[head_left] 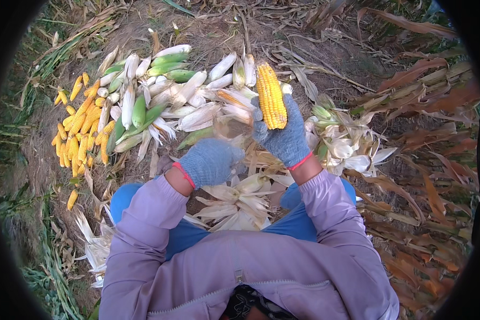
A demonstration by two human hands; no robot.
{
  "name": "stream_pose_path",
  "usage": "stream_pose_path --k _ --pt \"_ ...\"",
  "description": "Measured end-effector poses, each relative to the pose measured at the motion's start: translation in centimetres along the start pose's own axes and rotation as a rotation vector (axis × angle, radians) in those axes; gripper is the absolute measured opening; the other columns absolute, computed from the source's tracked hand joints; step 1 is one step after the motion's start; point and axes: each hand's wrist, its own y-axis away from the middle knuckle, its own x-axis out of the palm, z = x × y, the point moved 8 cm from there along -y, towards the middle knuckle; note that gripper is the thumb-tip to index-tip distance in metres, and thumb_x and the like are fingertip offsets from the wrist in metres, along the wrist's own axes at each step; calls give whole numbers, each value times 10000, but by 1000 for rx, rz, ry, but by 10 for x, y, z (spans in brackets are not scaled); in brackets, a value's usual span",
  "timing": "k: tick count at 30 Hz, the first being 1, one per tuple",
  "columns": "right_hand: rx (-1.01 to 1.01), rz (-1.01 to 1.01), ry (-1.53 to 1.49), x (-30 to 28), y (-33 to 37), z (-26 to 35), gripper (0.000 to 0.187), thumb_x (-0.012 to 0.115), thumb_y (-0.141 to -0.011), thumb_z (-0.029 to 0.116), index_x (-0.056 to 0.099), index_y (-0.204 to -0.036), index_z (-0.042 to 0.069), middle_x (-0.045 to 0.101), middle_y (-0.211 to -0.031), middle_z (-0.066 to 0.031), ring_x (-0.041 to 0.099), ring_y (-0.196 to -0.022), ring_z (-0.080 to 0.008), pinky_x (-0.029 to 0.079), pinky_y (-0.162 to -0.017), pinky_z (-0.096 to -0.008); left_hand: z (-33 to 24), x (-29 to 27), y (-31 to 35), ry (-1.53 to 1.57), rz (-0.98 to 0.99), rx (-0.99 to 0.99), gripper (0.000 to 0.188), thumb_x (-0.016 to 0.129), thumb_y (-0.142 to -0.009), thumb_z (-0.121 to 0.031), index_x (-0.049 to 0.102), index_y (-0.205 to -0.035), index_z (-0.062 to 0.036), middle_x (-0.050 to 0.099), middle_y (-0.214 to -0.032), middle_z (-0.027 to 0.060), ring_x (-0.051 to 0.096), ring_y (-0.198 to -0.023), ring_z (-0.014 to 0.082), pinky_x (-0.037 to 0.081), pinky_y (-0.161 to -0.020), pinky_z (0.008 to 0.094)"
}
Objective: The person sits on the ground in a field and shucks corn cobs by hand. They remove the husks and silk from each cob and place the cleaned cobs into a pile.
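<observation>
A bare yellow corn cob (272, 97) stands nearly upright in my right hand (285, 133), which wears a grey-blue knit glove with a red cuff. Its thumb and fingers are closed around the lower part of the cob. My left hand (210, 160), gloved the same way, is to the left and a little nearer, apart from the cob. Motion smears its fingers, so their pose and anything in them cannot be made out. Beyond both hands lies a heap of unhusked corn ears (165, 96), some green and some pale and dry.
Husked yellow cobs (82, 128) are piled at the left. Stripped husks lie between my knees (240, 200), with another husk pile (346, 141) right of my right hand. Dry corn stalks (426, 160) line the right side; green leaves (53, 266) lie at lower left.
</observation>
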Motion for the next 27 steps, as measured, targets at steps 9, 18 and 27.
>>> stream_pose_path --k 9,18,27 --pt "112 199 -14 20 14 -4 617 499 -941 593 553 -1247 60 600 -806 -99 555 -606 -182 465 -567 -309 -5 -11 8 6 -259 14 477 734 -789 -297 627 -1191 -64 630 -1170 184 610 -1065 389 474 -926 491" --pt "-79 -120 67 3 2 -1 607 563 -947 499 525 -1287 -3 655 -970 -129 660 -777 -222 580 -673 -327 11 -49 14 70 -321 -147 265 652 -817 -170 659 -1060 -66 673 -968 161 640 -949 358 489 -875 492" --pt "-329 -601 -31 -104 3 32 284 625 -958 331 597 -1098 85 634 -967 -55 636 -862 -197 569 -681 -289 8 10 18 -102 -96 -35 298 652 -786 -157 676 -1075 -85 649 -1086 140 669 -929 329 541 -763 454"
